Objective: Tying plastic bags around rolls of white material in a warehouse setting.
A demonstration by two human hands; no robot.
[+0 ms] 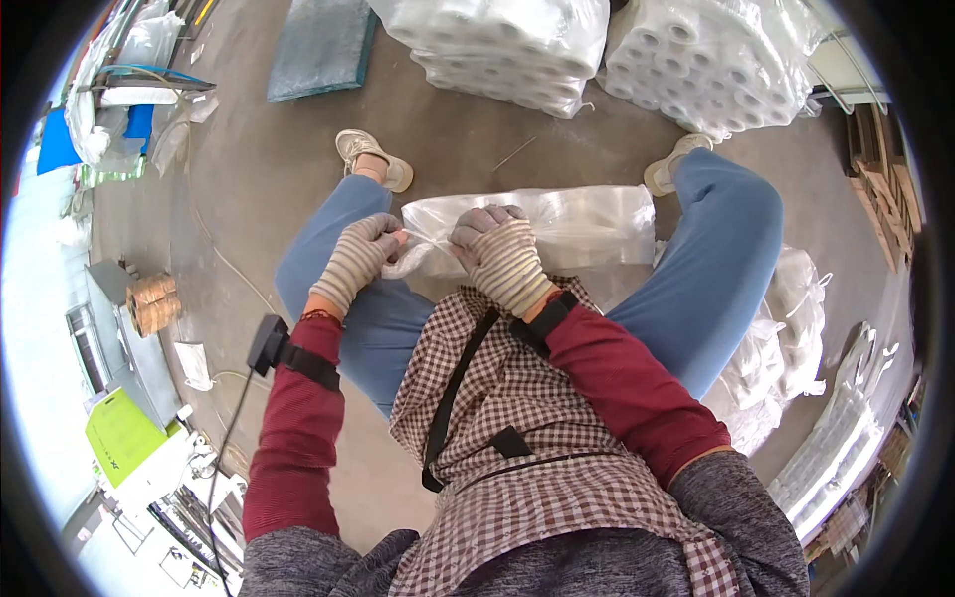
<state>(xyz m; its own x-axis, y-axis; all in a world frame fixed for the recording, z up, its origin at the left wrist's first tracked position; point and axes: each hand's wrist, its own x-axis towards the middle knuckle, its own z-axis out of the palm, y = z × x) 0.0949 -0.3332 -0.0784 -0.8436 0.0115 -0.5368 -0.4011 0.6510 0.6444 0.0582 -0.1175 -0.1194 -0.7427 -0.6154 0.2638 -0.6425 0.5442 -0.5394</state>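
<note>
A clear plastic bag [587, 224] with a long, pale load inside lies crosswise on the floor between my legs. My left hand [356, 257], in a striped glove, is at the bag's left end with fingers pinched together. A thin white strip [426, 239] runs from its fingertips to my right hand [502, 261]. That hand, gloved alike, is closed over the near side of the bag's left part, its fingers bent around the other end of the strip. Whether the strip is a string or twisted bag plastic I cannot tell.
Wrapped stacks of white rolls [696, 65] and another wrapped bundle [497, 45] stand ahead. A blue-grey slab [320, 50] lies at the far left. More filled plastic bags [771, 338] sit at my right, near wooden pallets [883, 189]. A cable [234, 264] crosses the floor at left.
</note>
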